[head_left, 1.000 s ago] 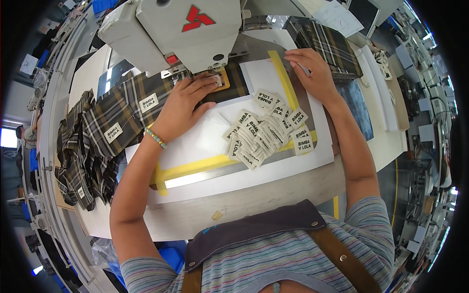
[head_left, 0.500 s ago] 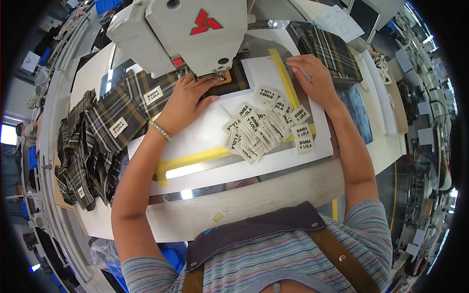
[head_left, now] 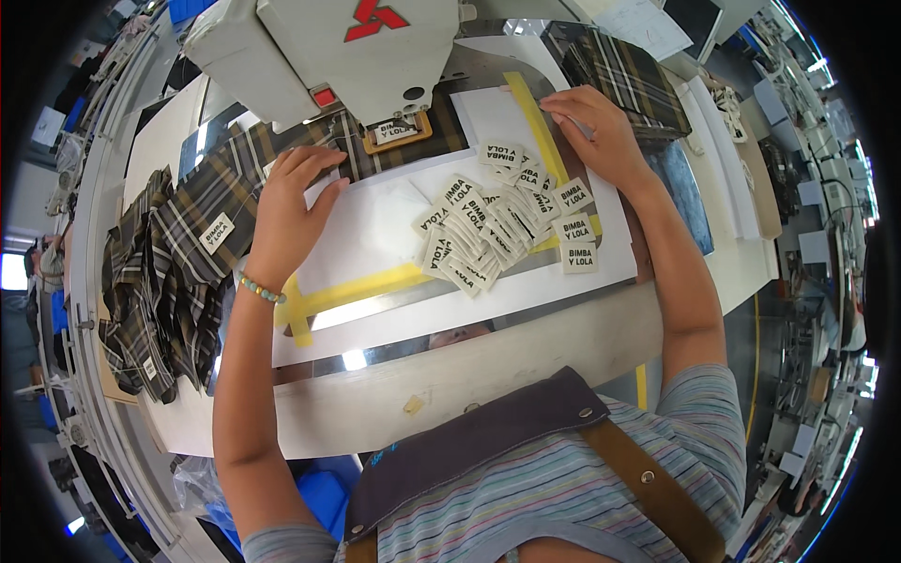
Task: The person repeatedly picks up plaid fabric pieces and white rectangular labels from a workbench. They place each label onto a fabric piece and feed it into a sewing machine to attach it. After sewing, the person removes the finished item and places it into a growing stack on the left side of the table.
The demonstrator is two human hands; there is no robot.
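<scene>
Plaid fabric (head_left: 249, 159) runs leftward from under the head of a white sewing machine (head_left: 361, 56). An orange clamp frame (head_left: 425, 125) sits on the fabric below the machine head, and a white printed label (head_left: 394, 129) shows inside it. My left hand (head_left: 296, 211) rests on the fabric left of the clamp, fingers stretched out, nothing visibly held. Another white label (head_left: 217, 234) lies on the cloth to its left. My right hand (head_left: 601, 136) hovers or rests beside a yellow tape strip (head_left: 537, 127), fingers extended and empty. Loose labels (head_left: 488, 230) are heaped between my hands.
White paper (head_left: 366, 235) edged with yellow tape covers the work surface. A folded plaid stack (head_left: 638, 84) lies at the far right, beside white sheets (head_left: 718, 169). Bunched plaid cloth (head_left: 160, 300) hangs over the left side. A blue bin (head_left: 324, 493) is below the table.
My left hand has drawn back leftward from the clamp, uncovering the label inside it. My right hand stays by the tape. The whole view has shifted slightly.
</scene>
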